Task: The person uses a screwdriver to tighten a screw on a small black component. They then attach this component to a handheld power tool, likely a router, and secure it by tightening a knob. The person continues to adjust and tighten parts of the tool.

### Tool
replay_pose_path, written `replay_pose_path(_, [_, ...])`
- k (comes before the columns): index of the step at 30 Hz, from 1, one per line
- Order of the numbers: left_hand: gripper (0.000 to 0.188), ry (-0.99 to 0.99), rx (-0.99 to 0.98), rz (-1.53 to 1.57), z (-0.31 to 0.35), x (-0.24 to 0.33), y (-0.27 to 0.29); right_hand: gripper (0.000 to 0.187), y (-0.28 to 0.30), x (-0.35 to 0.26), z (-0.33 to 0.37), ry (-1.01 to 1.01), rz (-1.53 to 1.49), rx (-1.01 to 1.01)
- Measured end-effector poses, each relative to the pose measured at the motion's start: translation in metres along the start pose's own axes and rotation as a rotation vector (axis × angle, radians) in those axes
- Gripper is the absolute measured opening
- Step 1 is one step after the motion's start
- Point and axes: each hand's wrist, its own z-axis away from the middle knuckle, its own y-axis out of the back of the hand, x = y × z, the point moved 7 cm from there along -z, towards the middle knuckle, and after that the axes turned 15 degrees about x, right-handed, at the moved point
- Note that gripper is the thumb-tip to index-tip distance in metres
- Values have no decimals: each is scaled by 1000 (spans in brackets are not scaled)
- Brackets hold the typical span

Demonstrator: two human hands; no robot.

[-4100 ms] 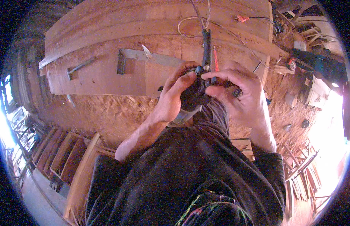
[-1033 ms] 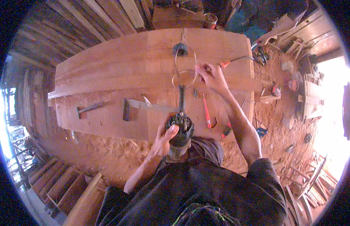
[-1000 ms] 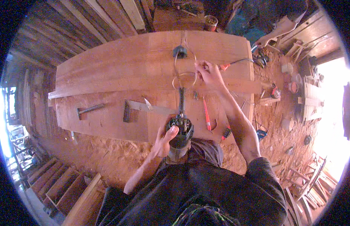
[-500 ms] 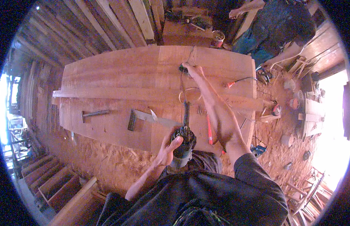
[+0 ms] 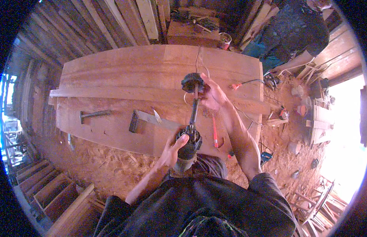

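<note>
My left hand (image 5: pixel 172 149) grips the body of a black power tool (image 5: pixel 188 143) held close to my chest, at the near edge of the wooden slab (image 5: pixel 112 79). A black cord (image 5: pixel 194 107) runs from the tool up to a round black plug (image 5: pixel 192 81). My right hand (image 5: pixel 212 94) is stretched out over the slab and holds the cord just below that plug, with thin white wires looping beside it.
On the slab lie a hammer (image 5: pixel 92 115), a metal try square (image 5: pixel 146 119), a red-handled tool (image 5: pixel 215 136) and an orange-tipped cable (image 5: pixel 235 85). Another person (image 5: pixel 294 35) stands at the far right. Sawdust covers the floor; wooden frames (image 5: pixel 49 193) sit at lower left.
My right hand has reached farther out along the cord to the plug and drawn it nearer. My left hand keeps its grip on the tool. Earlier both hands were together on the tool.
</note>
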Motion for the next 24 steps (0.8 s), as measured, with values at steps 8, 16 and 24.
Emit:
replay_pose_path(8, [45, 38, -125, -5, 3, -5, 0, 58, -25, 3, 86, 88, 122, -69])
replay_pose_path(16, [45, -51, -84, -107, 10, 0, -2, 59, -10, 0, 111, 397, 360, 56])
replay_pose_path(24, [46, -33, -125, -62, 11, -5, -5, 70, -3, 7, 115, 356, 378, 16])
